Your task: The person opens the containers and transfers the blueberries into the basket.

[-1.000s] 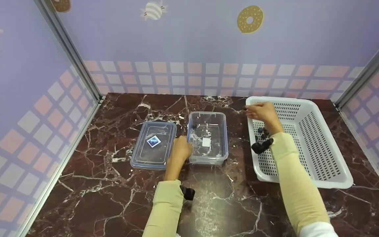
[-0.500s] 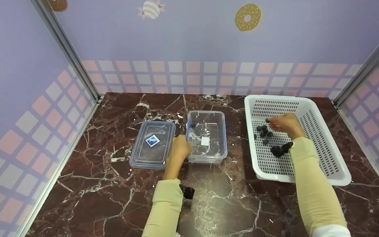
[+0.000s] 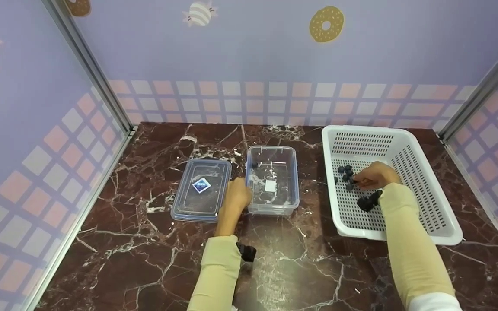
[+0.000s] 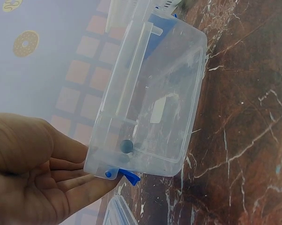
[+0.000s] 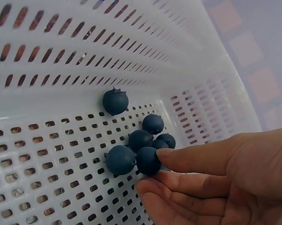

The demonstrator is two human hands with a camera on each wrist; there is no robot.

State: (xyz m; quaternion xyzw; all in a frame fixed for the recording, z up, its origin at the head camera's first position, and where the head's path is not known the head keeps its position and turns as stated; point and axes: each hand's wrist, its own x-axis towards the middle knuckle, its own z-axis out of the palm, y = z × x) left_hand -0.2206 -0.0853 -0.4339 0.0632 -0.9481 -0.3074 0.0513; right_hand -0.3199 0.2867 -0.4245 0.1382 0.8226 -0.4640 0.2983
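A clear plastic container (image 3: 295, 179) with blue clips stands mid-table, with one blueberry (image 4: 127, 146) and a small white label inside. My left hand (image 3: 237, 195) grips its left side; in the left wrist view the thumb and fingers pinch the rim near a corner. To the right is a white perforated basket (image 3: 334, 218) with several blueberries (image 3: 345, 170) on its floor. Down inside it, my right hand (image 3: 375, 175) pinches a blueberry (image 5: 148, 161) between thumb and index finger, right against the cluster. A separate blueberry (image 5: 115, 101) lies by the basket wall.
A clear lid (image 3: 184, 203) with a blue rim and a diamond sticker lies left of the container. Patterned panels (image 3: 275, 43) enclose the dark marble tabletop (image 3: 145, 259) at the back and sides.
From the basket's left rim my right hand has moved right, then down to the blueberries, a small dark round thing at its fingertips in the earlier frames. My left hand has stayed put.
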